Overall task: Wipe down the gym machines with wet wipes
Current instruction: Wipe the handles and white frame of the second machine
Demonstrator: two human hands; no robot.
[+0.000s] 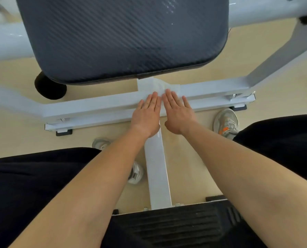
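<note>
On the crossbar under the pad: a white wet wipe (158, 87) lies draped over the joint where the white crossbar (95, 106) meets the centre beam (158, 172), just below the front edge of the dark seat pad (122, 38).
Left hand (146, 116): flat, palm down, fingers (153, 101) straight and together, tips pressing the near edge of the wipe.
Right hand (178, 113): flat beside it, fingers (170, 99) straight and slightly spread, tips on the wipe; nothing is gripped.
Wipe from the fingers: mostly ahead of the fingertips, away from the person.
Long axis: the crossbar runs left to right, rising slightly to the right, so a sideways stroke would likely follow it.
Nearer hand: both sit about equally close; the right reaches slightly further onto the wipe.
Hard to see: the wipe's edges blend into the white metal, its far edge disappears beneath the pad, and the part under the fingers is covered.
</note>
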